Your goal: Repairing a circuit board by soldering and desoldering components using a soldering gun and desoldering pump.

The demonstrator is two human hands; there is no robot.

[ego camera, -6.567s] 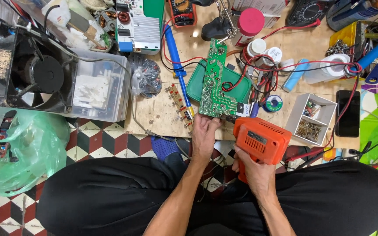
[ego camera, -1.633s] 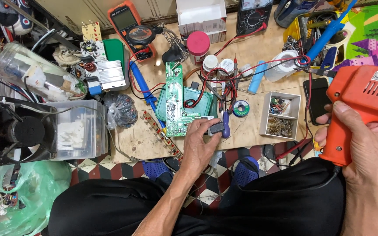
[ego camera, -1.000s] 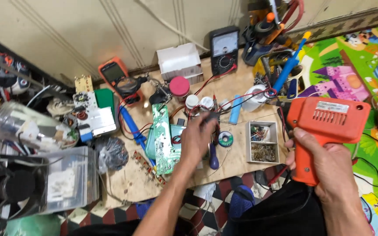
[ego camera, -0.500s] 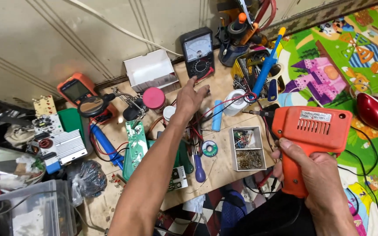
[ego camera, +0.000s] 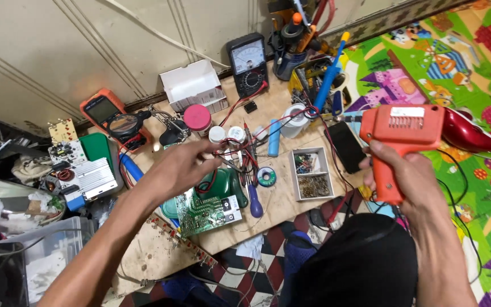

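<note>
The right hand (ego camera: pixel 407 170) is clenched around the orange plastic pistol-shaped soldering gun (ego camera: pixel 400 136), held upright off the wooden board's (ego camera: pixel 143 258) right edge. The left hand (ego camera: pixel 180 170) hovers with loose fingers over tangled red wires (ego camera: pixel 240 150), just beyond the green circuit board (ego camera: pixel 206 213).

L hand (ego camera: pixel 180 167) outstretched, fingers loosely extended – R hand (ego camera: pixel 399 170) fisted, wrist upright.

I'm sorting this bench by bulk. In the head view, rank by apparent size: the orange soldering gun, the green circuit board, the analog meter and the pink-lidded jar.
1. Orange soldering gun, though held up nearer the camera in the right hand, so unsure.
2. Green circuit board and analog meter: look alike.
3. Pink-lidded jar.
</note>
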